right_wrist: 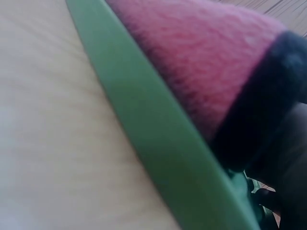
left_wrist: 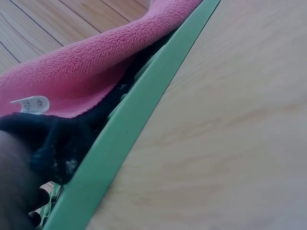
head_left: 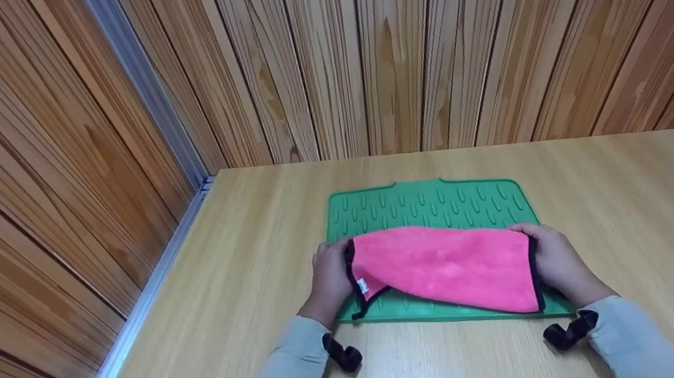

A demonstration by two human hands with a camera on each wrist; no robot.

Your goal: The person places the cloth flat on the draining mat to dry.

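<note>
A folded pink towel (head_left: 445, 262) with black trim spans the space between my hands, over a green ridged mat (head_left: 420, 202). My left hand (head_left: 330, 277) grips its left edge, close to a small white label (head_left: 363, 286). On the other side, my right hand (head_left: 558, 259) holds the right edge by the black trim. The towel's lower left part hangs in a loose fold, seen in the left wrist view as fuzzy pink cloth (left_wrist: 96, 52) above the mat's rim (left_wrist: 120, 129). Most fingers of both hands are hidden behind the towel.
The mat lies on a light wooden table (head_left: 242, 236). Wood-panelled walls (head_left: 385, 52) rise behind and at the left, with a metal strip (head_left: 139, 335) along the table's left edge. Black straps (head_left: 345, 354) hang from both sleeves near the wrists.
</note>
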